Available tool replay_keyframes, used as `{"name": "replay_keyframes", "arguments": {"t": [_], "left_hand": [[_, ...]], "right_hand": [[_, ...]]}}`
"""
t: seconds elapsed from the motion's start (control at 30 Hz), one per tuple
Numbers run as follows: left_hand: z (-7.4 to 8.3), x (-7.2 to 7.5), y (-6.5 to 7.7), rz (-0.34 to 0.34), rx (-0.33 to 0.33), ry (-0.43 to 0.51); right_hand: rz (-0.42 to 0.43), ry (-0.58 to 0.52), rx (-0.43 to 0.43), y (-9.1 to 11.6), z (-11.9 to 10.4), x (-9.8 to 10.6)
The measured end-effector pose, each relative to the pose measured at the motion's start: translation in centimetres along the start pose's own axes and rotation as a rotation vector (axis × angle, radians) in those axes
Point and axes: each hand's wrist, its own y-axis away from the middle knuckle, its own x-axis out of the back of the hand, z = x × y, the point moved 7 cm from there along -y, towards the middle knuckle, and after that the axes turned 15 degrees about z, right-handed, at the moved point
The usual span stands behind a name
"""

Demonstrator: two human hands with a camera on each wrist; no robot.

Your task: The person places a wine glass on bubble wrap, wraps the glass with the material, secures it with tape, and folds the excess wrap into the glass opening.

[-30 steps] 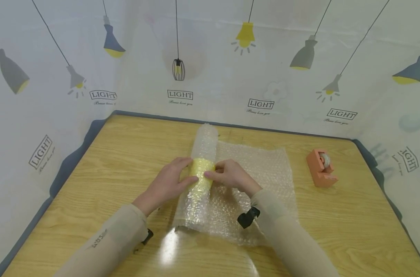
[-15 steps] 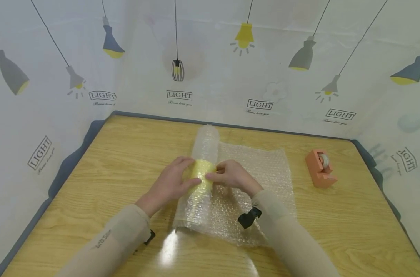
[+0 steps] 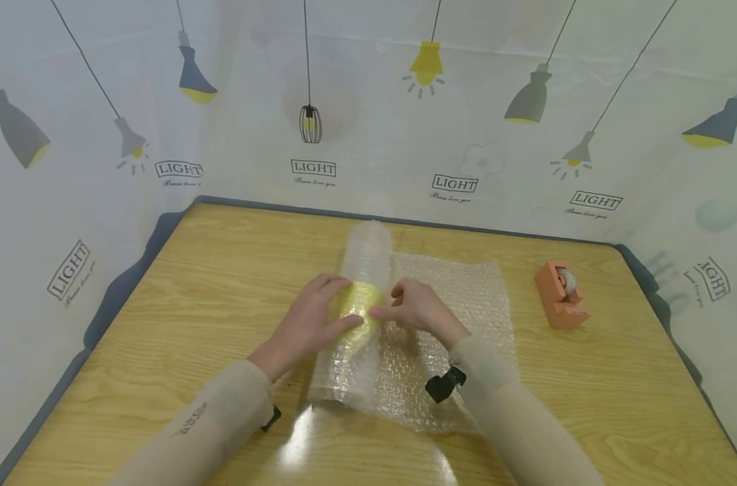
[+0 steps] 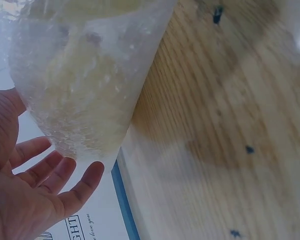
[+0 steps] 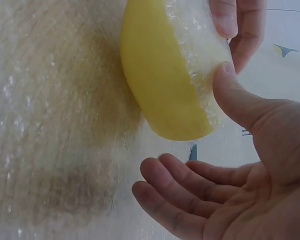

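Left hand rests relaxed against the bubble-wrap roll on the table; right hand touches it by thumb alone, fingers loose, beside the unrolled sheet. It probably handles light, springy and crushable, best cradled midway. Only the right wrist view shows the yellow layer seemingly bare.

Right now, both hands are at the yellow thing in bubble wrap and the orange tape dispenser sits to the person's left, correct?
Not quite: the head view shows the orange tape dispenser to the person's right. The left hand and right hand are at the yellow thing in bubble wrap.
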Motion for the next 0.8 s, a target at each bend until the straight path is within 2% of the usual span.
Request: {"name": "replay_keyframes", "arguments": {"t": [0.2,0.43,0.6,0.8], "left_hand": [[0.5,-0.3,0.0,0.001,-0.011,0.009],[1.4,-0.5,0.0,0.035,-0.073,0.020],[1.8,-1.0,-0.1,0.042,-0.096,0.002],[2.2,-1.4,-0.2,0.058,-0.124,-0.008]], "right_hand": [[0.051,0.003,0.007,0.5,0.0,0.5],[0.091,0.036,0.072,0.9,-0.3,1.1],[0.085,0.035,0.134,1.0,-0.3,1.1],[0.052,0.006,0.143,1.1,-0.1,1.1]]}}
